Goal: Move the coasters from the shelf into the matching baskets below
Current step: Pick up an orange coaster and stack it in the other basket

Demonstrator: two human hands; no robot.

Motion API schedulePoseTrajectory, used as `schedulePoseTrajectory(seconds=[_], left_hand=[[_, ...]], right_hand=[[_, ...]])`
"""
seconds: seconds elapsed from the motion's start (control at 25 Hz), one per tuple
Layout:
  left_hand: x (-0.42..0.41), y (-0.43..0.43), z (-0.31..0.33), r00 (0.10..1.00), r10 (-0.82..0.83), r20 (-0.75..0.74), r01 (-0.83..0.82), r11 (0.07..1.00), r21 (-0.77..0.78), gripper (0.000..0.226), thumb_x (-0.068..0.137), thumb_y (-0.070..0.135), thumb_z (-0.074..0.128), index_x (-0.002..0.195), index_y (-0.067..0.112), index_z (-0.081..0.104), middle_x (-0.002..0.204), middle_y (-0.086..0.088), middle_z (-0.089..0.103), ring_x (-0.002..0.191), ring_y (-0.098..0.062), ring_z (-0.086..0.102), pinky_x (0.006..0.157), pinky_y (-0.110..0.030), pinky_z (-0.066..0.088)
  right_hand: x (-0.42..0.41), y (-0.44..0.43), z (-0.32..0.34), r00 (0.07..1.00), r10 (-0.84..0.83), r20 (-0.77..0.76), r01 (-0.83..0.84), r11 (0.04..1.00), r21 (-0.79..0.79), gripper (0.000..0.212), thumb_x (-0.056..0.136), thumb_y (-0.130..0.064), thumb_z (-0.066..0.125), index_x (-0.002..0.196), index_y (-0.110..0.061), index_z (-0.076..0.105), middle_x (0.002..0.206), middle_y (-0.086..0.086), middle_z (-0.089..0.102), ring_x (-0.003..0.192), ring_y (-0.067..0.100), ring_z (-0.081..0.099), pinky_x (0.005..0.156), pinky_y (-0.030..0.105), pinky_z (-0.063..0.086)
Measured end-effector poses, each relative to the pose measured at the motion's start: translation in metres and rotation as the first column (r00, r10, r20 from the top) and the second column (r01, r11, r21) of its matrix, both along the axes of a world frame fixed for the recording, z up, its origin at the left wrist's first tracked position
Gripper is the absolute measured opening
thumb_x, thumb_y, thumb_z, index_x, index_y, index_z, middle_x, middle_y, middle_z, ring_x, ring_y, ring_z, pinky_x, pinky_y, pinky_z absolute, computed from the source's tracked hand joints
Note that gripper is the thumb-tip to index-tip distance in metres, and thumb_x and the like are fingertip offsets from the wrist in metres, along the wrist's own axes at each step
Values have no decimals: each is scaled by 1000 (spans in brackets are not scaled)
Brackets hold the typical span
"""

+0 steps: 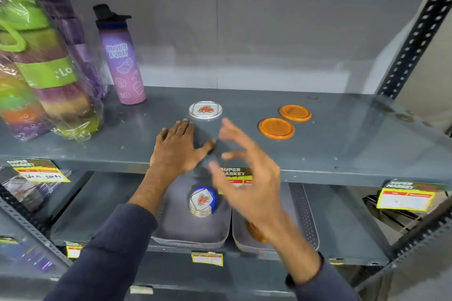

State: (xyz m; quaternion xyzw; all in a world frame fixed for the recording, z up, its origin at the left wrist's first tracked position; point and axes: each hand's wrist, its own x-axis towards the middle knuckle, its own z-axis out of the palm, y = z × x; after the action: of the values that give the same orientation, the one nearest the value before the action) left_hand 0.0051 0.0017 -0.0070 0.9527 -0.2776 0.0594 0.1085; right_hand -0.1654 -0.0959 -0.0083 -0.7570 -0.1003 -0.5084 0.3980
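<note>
A white coaster with a floral print point(205, 110) lies on the grey shelf point(342, 144), with two orange coasters point(276, 128) point(295, 113) to its right. My left hand point(179, 146) rests flat on the shelf just in front of the white coaster, fingers spread, holding nothing. My right hand point(247, 168) hovers blurred above the shelf edge, fingers apart and empty. Below, the left grey basket point(176, 232) holds a stack of white floral coasters point(201, 203) against a blue object. The right grey basket point(305, 215) holds an orange coaster point(255, 232), partly hidden by my right wrist.
A purple water bottle point(122, 61) and plastic-wrapped bottles point(46, 76) stand at the shelf's left. Yellow price tags point(407, 197) hang from the shelf edge. A perforated black upright point(415, 39) frames the right side.
</note>
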Motion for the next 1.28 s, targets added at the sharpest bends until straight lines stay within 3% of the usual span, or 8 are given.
schedulePoseTrajectory(seconds=[0.16,0.28,0.36,0.52,0.76,0.96,1.12,1.28], left_hand=[[0,1,1,1000,-1,-3,1,1000,-6,97,87,80,25,157,13,26,167,0,18,154,-15,11,123,-40,6],[0,2,0,1000,-5,18,5,1000,-11,96,87,79,26,157,13,27,167,-1,20,154,-16,13,123,-41,7],[0,2,-1,1000,-5,19,5,1000,-13,96,86,80,26,157,14,28,167,0,21,153,-16,14,123,-41,8],[2,2,-2,1000,-3,25,4,1000,-20,97,86,81,25,157,15,28,166,1,21,153,-15,15,122,-40,8],[2,2,-1,1000,-8,28,9,999,-34,96,86,81,26,157,16,28,167,1,21,153,-15,15,123,-40,8],[5,2,-5,999,5,32,-4,999,-36,97,85,82,25,157,17,27,167,3,20,153,-13,14,123,-39,8],[6,2,-5,999,4,38,-3,1000,-18,100,83,84,21,158,17,24,167,3,18,154,-13,12,123,-39,7],[6,2,-5,1000,-3,28,3,1000,10,102,81,82,16,159,16,21,168,2,16,154,-14,9,124,-40,7]], right_hand=[[20,-79,41,908,-362,-210,367,930,-14,69,83,-24,84,144,-18,53,136,5,66,109,3,55,91,3,42],[31,-122,33,701,-484,-524,484,862,-150,87,80,-40,85,152,-19,40,127,9,64,118,22,52,101,34,47],[37,-133,20,578,-506,-640,499,840,-214,95,80,-47,83,155,-17,32,138,11,60,134,36,47,107,50,42],[43,-137,10,527,-514,-677,512,828,-230,89,83,-53,78,150,-20,31,141,12,59,135,44,44,105,54,36],[18,-116,37,700,-506,-504,493,853,-172,101,73,-58,85,151,-26,30,132,2,62,130,31,49,102,47,33],[-36,-66,85,870,-486,-89,466,867,-177,97,68,-60,85,143,-30,33,138,-13,52,122,22,56,98,32,35],[-93,-30,118,870,-413,271,477,844,-246,85,76,-52,88,139,-29,37,145,-32,36,124,21,59,98,56,51],[-113,-22,128,884,-392,253,454,848,-274,90,74,-49,92,140,-25,35,148,-37,32,120,31,64,93,62,53]])
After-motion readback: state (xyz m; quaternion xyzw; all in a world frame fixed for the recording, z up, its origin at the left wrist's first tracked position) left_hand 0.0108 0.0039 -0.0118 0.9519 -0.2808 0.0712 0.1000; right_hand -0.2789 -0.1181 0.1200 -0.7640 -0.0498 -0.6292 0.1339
